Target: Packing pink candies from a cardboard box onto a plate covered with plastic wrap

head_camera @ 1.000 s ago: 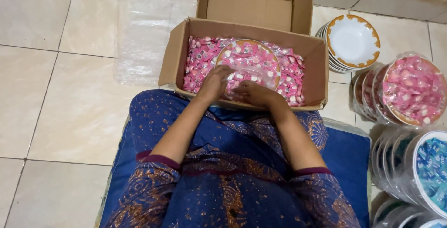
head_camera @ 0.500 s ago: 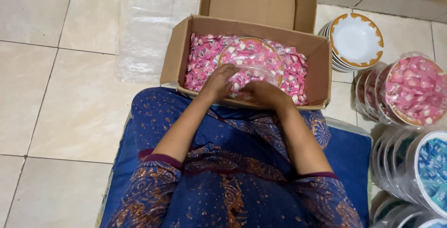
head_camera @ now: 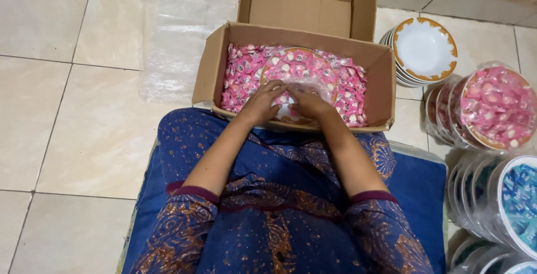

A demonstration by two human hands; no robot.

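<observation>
An open cardboard box (head_camera: 208, 67) sits on the floor in front of my lap, filled with small pink wrapped candies (head_camera: 240, 75). Inside it lies a round plate (head_camera: 299, 67) with a gold rim, heaped with the same candies and covered in clear plastic wrap. My left hand (head_camera: 262, 102) and my right hand (head_camera: 306, 103) meet at the plate's near edge, fingers pressed on the plastic wrap. The lower rim of the plate is hidden under my hands.
A stack of white gold-rimmed plates (head_camera: 423, 47) stands right of the box. Wrapped plates of pink candies (head_camera: 495, 106) lean beside it, with wrapped plates of blue candies (head_camera: 517, 201) nearer. A clear plastic sheet (head_camera: 173, 45) lies on the tiled floor at left.
Both hands have stayed at the plate's near edge, shifting slightly as the fingers work the plastic wrap. The view has moved a little.
</observation>
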